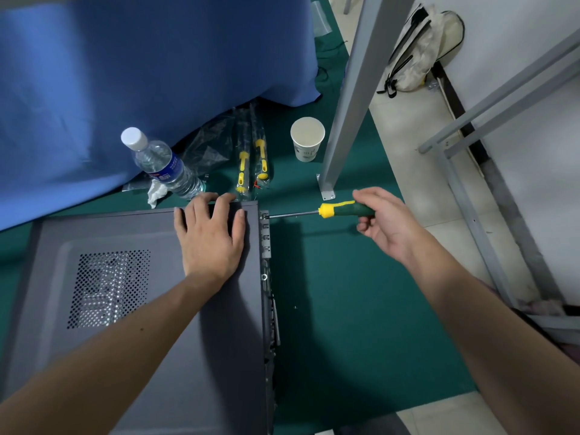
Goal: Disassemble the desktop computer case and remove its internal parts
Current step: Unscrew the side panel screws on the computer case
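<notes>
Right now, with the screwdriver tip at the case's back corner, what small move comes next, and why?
Probably turn the screwdriver to loosen that screw: its tip sits at the top rear edge of the case, the right hand grips the handle, and the left hand presses flat on the panel to steady it.

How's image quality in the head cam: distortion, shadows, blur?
Head view: wide-angle bowing bends the metal post and computer case edges; soft shadow under the screwdriver and right hand on the green mat; left hand is sharp; no strong glare.
</notes>
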